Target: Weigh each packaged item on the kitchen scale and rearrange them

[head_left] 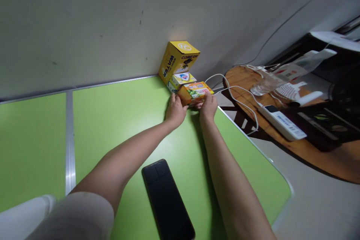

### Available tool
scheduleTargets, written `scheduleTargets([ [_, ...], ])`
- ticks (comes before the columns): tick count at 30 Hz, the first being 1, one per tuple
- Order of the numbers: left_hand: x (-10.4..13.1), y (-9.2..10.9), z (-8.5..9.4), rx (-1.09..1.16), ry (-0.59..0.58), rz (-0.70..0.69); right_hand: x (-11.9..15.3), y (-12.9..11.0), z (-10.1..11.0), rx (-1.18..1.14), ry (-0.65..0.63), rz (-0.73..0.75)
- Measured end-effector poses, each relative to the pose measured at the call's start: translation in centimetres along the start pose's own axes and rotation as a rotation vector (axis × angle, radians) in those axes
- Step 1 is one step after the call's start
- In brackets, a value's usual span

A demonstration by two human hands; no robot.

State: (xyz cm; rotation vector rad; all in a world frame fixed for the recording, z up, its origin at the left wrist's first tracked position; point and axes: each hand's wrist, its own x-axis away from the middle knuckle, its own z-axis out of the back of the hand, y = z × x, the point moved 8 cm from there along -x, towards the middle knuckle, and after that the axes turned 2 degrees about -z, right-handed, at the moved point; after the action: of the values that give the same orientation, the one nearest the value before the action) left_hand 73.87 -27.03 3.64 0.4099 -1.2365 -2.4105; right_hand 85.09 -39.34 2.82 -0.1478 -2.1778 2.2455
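An orange box (197, 91) with green pictures is held between my two hands at the back right of the green table. My left hand (176, 112) closes on its left end, and my right hand (208, 107) grips its right end. Right behind it sits a smaller yellow and white box (183, 78) with a blue shield logo. Farther back, against the wall, a tall yellow box (180, 58) marked WATER stands upright. The undersides of the orange box and some fingertips are hidden.
A black phone (168, 198) lies on the green table (112, 120) between my forearms. To the right, a round wooden table (244, 82) carries a white power strip (282, 122), a plastic bag (292, 71) and white cables, which hang near the green table's edge.
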Motion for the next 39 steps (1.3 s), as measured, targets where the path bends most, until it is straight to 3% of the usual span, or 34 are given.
scheduleTargets([
  [10, -0.6, 0.1, -0.2, -0.063, 0.003, -0.021, -1.3, 1.4, -0.4, 0.012, -0.007, 0.06],
  [28, -1.2, -0.4, 0.0, -0.018, 0.056, 0.019, -1.1, 1.3, -1.5, -0.013, -0.15, 0.092],
  [39, -1.0, -0.2, 0.1, -0.027, 0.052, 0.032, -0.9, 1.1, -1.6, -0.049, -0.171, 0.077],
])
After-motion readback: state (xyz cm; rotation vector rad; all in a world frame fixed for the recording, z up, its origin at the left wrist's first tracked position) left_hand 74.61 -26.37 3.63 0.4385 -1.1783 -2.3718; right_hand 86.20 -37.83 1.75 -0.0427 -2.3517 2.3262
